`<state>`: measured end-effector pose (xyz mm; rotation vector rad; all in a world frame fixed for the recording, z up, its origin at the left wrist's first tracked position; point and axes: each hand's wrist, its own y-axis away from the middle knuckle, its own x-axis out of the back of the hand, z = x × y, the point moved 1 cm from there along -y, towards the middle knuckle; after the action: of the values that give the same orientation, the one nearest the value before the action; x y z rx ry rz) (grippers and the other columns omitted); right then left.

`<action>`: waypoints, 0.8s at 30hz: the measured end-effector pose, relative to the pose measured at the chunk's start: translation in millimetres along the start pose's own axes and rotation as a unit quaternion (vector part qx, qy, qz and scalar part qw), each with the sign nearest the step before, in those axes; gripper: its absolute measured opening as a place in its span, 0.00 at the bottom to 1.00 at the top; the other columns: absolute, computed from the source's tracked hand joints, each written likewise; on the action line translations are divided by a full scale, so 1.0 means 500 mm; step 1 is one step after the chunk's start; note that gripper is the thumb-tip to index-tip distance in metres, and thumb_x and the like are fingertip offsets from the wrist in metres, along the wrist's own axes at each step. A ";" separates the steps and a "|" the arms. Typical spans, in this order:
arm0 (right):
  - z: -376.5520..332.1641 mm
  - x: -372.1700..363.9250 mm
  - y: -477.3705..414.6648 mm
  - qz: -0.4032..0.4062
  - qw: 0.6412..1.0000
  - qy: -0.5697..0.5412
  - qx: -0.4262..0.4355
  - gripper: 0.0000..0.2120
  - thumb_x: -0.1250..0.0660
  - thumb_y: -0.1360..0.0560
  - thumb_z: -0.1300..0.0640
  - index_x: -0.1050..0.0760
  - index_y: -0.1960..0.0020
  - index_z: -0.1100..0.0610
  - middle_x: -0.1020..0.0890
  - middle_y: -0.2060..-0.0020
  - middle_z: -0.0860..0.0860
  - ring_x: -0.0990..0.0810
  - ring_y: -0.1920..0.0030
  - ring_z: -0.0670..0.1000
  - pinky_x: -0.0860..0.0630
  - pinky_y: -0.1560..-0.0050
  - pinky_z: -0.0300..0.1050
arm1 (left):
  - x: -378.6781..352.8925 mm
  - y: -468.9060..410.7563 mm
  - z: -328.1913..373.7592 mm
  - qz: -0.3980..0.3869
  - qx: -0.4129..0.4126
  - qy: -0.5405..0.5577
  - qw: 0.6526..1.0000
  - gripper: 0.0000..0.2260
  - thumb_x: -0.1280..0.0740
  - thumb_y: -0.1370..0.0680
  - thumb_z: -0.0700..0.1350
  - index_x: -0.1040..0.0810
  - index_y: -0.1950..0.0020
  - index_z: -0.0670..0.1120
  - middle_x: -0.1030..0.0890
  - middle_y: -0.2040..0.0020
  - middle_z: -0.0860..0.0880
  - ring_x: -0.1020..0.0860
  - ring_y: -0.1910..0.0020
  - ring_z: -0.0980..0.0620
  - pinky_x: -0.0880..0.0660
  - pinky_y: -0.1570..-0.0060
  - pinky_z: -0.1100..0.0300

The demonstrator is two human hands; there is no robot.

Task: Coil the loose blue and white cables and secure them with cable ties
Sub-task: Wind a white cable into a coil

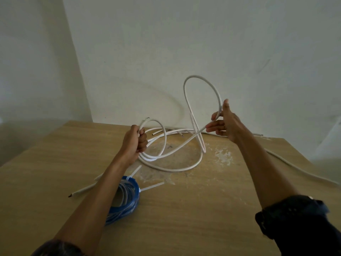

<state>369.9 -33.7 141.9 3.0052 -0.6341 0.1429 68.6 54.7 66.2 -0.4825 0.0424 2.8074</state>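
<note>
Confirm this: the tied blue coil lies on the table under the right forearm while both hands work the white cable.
No: the head view shows the blue coil under the left forearm, not the right. The rest holds: left hand and right hand both work the white cable.

Bench: a light tan, wood-grain bench (203, 209) is seen from above, set against the wall.
Patches: whitish, scuffed marks (223, 155) are scattered on the benchtop.
Wall: a plain white painted wall (203, 43) is faintly smudged.
</note>
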 end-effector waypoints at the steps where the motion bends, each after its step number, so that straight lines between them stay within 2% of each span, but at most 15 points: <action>1: 0.003 0.001 -0.001 -0.002 1.000 -0.009 -0.024 0.30 0.48 0.18 0.34 0.24 0.56 0.58 0.14 0.59 0.63 0.14 0.61 0.57 0.26 0.63 0.44 | -0.002 0.003 -0.001 -0.012 -0.009 -0.011 1.000 0.13 0.51 0.20 0.40 0.37 0.65 0.49 0.44 0.76 0.54 0.48 0.79 0.56 0.51 0.77 0.62; 3: 0.005 0.006 0.001 -0.013 0.997 -0.048 -0.058 0.16 0.38 0.19 0.47 0.24 0.56 0.58 0.15 0.56 0.62 0.15 0.62 0.55 0.25 0.62 0.43 | -0.004 0.006 0.000 -0.021 -0.023 -0.015 0.999 0.14 0.51 0.20 0.40 0.38 0.65 0.49 0.44 0.76 0.54 0.48 0.78 0.56 0.51 0.76 0.61; 5: 0.008 0.005 0.000 -0.049 0.991 -0.111 -0.063 0.05 0.37 0.20 0.59 0.24 0.50 0.60 0.17 0.49 0.63 0.14 0.57 0.55 0.21 0.58 0.45 | -0.007 0.003 0.003 0.004 -0.028 -0.012 1.000 0.14 0.50 0.20 0.41 0.37 0.65 0.49 0.44 0.75 0.53 0.48 0.78 0.56 0.51 0.76 0.61; 7: 0.008 -0.001 -0.001 -0.074 0.979 -0.185 -0.046 0.08 0.41 0.19 0.66 0.27 0.41 0.62 0.18 0.46 0.64 0.13 0.54 0.56 0.17 0.58 0.48 | -0.012 -0.002 0.006 0.052 -0.032 -0.002 0.998 0.13 0.49 0.20 0.41 0.37 0.64 0.48 0.44 0.74 0.53 0.48 0.77 0.55 0.51 0.76 0.62; 8: 0.005 -0.004 -0.001 -0.071 0.971 -0.225 -0.037 0.11 0.44 0.19 0.69 0.30 0.38 0.64 0.18 0.46 0.65 0.13 0.55 0.56 0.17 0.61 0.47 | -0.014 -0.004 0.007 0.076 -0.034 0.009 0.996 0.13 0.49 0.20 0.41 0.37 0.64 0.48 0.43 0.74 0.53 0.48 0.77 0.55 0.50 0.76 0.63; 9: 0.002 -0.004 -0.001 -0.057 0.964 -0.257 -0.029 0.13 0.45 0.19 0.71 0.31 0.36 0.65 0.18 0.47 0.65 0.13 0.59 0.54 0.18 0.65 0.42 | -0.014 -0.005 0.009 0.099 -0.034 0.021 0.994 0.12 0.49 0.20 0.41 0.37 0.64 0.49 0.43 0.74 0.52 0.47 0.77 0.55 0.49 0.77 0.64; 11: -0.007 0.000 0.003 -0.032 0.962 -0.271 -0.012 0.14 0.43 0.19 0.70 0.31 0.34 0.67 0.17 0.47 0.64 0.20 0.67 0.47 0.27 0.75 0.32 | -0.009 -0.007 0.011 0.135 -0.032 0.036 0.990 0.12 0.49 0.20 0.41 0.37 0.63 0.49 0.43 0.72 0.52 0.47 0.76 0.54 0.48 0.78 0.64; 14: -0.018 0.000 0.017 -0.019 0.985 -0.168 0.027 0.12 0.40 0.16 0.61 0.27 0.36 0.65 0.16 0.44 0.62 0.31 0.73 0.43 0.36 0.78 0.32 | -0.006 -0.005 0.014 0.127 -0.053 0.017 0.990 0.12 0.48 0.21 0.40 0.37 0.63 0.49 0.43 0.73 0.52 0.47 0.76 0.54 0.47 0.77 0.65; 16: -0.025 -0.018 0.026 0.010 0.995 -0.056 0.086 0.14 0.41 0.15 0.55 0.25 0.38 0.65 0.14 0.48 0.60 0.33 0.75 0.44 0.37 0.78 0.34 | -0.023 0.001 0.017 0.076 -0.080 -0.031 0.993 0.13 0.48 0.20 0.40 0.36 0.64 0.48 0.42 0.74 0.53 0.47 0.77 0.55 0.47 0.77 0.65; 19: -0.034 -0.083 0.034 0.031 0.982 0.044 0.179 0.16 0.44 0.14 0.55 0.22 0.39 0.64 0.13 0.56 0.56 0.33 0.78 0.45 0.37 0.77 0.36 | -0.077 0.022 0.013 -0.005 -0.132 -0.136 0.982 0.15 0.46 0.16 0.42 0.29 0.61 0.45 0.38 0.74 0.51 0.41 0.79 0.54 0.43 0.78 0.65; 22: -0.028 -0.168 0.054 0.067 0.959 0.132 0.242 0.16 0.42 0.15 0.53 0.17 0.47 0.57 0.13 0.56 0.52 0.25 0.69 0.40 0.28 0.65 0.36 | -0.139 0.045 0.001 -0.053 -0.153 -0.179 0.971 0.16 0.46 0.14 0.43 0.23 0.55 0.42 0.36 0.75 0.49 0.39 0.79 0.53 0.42 0.77 0.63; 24: -0.017 -0.218 0.070 0.084 0.953 0.147 0.250 0.13 0.39 0.16 0.55 0.17 0.48 0.57 0.13 0.55 0.52 0.18 0.58 0.44 0.22 0.53 0.41 | -0.167 0.055 0.002 -0.037 -0.127 -0.151 0.980 0.16 0.46 0.15 0.42 0.23 0.58 0.43 0.35 0.77 0.51 0.39 0.79 0.54 0.42 0.75 0.62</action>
<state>255.7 -21.2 140.6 3.2752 -0.9369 0.8665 135.6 5.3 94.2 -0.1039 -0.3928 2.7919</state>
